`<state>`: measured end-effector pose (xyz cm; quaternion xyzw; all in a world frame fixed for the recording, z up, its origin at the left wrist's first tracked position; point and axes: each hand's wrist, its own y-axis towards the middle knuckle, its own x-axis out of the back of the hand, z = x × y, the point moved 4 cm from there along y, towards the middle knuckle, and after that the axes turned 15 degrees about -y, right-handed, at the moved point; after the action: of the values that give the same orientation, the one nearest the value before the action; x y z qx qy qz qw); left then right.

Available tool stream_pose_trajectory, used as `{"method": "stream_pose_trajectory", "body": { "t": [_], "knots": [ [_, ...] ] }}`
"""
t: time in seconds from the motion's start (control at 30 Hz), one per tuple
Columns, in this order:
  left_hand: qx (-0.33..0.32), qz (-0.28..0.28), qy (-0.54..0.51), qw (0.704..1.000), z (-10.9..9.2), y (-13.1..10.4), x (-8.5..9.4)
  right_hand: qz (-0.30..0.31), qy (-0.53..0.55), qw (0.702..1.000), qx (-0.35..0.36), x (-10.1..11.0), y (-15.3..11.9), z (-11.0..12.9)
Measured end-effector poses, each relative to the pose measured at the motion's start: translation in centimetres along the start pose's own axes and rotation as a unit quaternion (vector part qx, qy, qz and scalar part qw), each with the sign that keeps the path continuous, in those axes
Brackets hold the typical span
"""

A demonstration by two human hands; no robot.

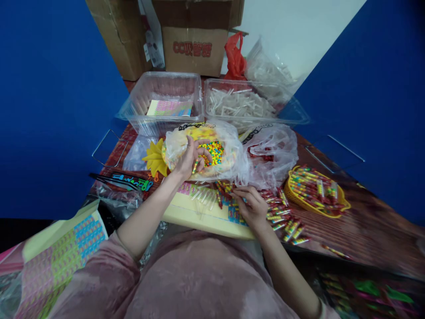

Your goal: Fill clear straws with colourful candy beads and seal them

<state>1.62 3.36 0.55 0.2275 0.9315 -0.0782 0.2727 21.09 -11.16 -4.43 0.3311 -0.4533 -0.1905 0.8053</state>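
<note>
My left hand [190,160] is raised over a yellow bowl [186,137] lined with a clear plastic bag and full of small coloured candies [214,151]; its fingers pinch some of the candies. My right hand [249,205] rests lower on a pale yellow board [195,217], fingertips on a clear thin tube [207,195] beside a sheet of coloured stickers. Filled candy tubes [282,217] lie scattered just right of that hand.
Two clear plastic tubs stand behind: the left tub [139,99] holds a sticker sheet, the right tub [292,110] holds empty clear tubes. A yellow basket [335,208] of filled tubes sits at right. Cardboard boxes [194,48] and a red bag stand at the back. Sticker sheets [63,257] lie lower left.
</note>
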Motion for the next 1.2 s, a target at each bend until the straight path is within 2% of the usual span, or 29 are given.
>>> {"method": "stream_pose_trajectory", "body": {
  "t": [0.13,0.27,0.33,0.4,0.5,0.57,0.67,0.77,0.83,0.9,0.97,1.07,1.2],
  "knots": [
    [0.005,0.007,-0.003,1.0,0.0,-0.2,-0.1,-0.011,-0.06,0.995,0.079,-0.6,0.4,0.8],
    [-0.009,0.027,0.001,1.0,0.0,-0.3,-0.2,-0.067,-0.027,0.994,0.08,-0.5,4.1,3.5],
    [-0.008,0.026,-0.001,1.0,0.1,-0.4,-0.2,-0.077,-0.013,0.994,0.072,-1.1,6.5,5.1],
    [-0.006,0.02,-0.012,1.0,0.2,-0.4,-0.1,-0.04,-0.024,0.997,0.065,-2.5,8.7,6.4],
    [-0.011,-0.005,-0.039,0.999,0.2,-0.3,-0.1,0.06,-0.033,0.997,0.046,-5.1,10.9,7.0],
    [-0.015,-0.023,-0.054,0.998,0.1,-0.3,0.0,0.104,0.004,0.994,0.024,-6.2,11.6,6.8],
    [-0.01,-0.036,-0.066,0.997,0.0,-0.4,-0.1,0.136,0.114,0.984,-0.032,-6.9,11.7,6.2],
    [-0.006,-0.038,-0.062,0.997,0.0,-0.4,-0.2,0.153,0.242,0.95,-0.124,-7.4,11.5,5.4],
    [-0.008,-0.042,-0.056,0.997,0.0,-0.3,-0.1,0.15,0.333,0.908,-0.205,-7.8,11.4,4.5],
    [-0.015,-0.058,-0.053,0.997,0.0,-0.2,0.1,0.118,0.397,0.866,-0.28,-8.2,11.4,3.5],
    [-0.021,-0.077,-0.047,0.996,0.0,-0.2,0.3,0.083,0.421,0.838,-0.336,-8.4,11.3,2.4],
    [-0.047,-0.081,-0.029,0.995,-0.2,-0.2,0.5,0.08,0.436,0.807,-0.39,-8.7,11.0,1.3],
    [-0.099,-0.097,-0.013,0.99,-0.3,0.0,0.9,0.091,0.466,0.776,-0.416,-8.9,10.7,1.0]
  ]
}}
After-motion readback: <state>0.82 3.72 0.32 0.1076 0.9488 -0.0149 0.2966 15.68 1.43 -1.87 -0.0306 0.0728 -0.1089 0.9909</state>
